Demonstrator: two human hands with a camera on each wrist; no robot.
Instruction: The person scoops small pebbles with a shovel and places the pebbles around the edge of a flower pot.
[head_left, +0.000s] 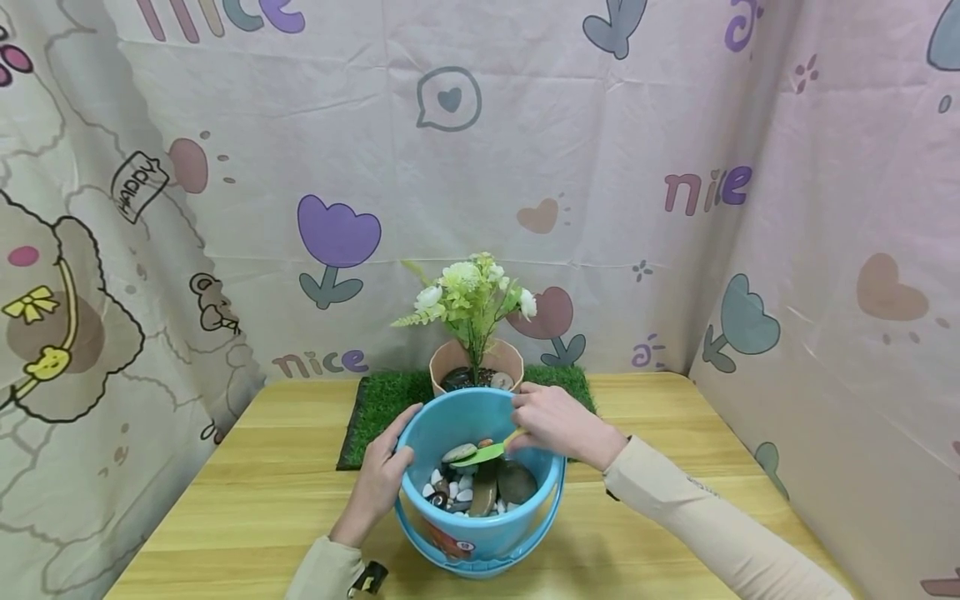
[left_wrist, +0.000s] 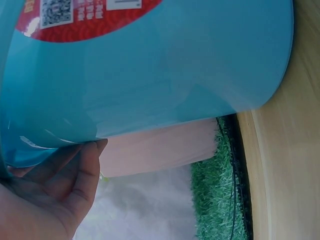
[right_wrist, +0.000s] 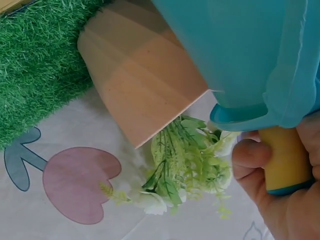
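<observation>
A light blue bucket point(head_left: 517, 530) stands upright on the table, its handle hanging down in front. My left hand point(head_left: 381, 471) grips its left rim, thumb on the inner side; in the left wrist view the fingers lie against the outer wall. My right hand point(head_left: 561, 423) holds a small trowel point(head_left: 482, 455) by its yellow handle point(right_wrist: 285, 157) at the right rim. The green blade reaches down inside the bucket, beside a pale oval stone point(head_left: 459, 452). Below it lie white pebbles point(head_left: 437, 477), a long brown stone point(head_left: 484, 492) and a large dark stone point(head_left: 517, 482).
Right behind the bucket, a peach flowerpot point(head_left: 512, 357) with white artificial flowers point(head_left: 465, 287) and dark stones stands on a green turf mat point(head_left: 375, 421). The wooden table point(head_left: 247, 492) ends at a printed cloth backdrop point(head_left: 450, 183) on three sides.
</observation>
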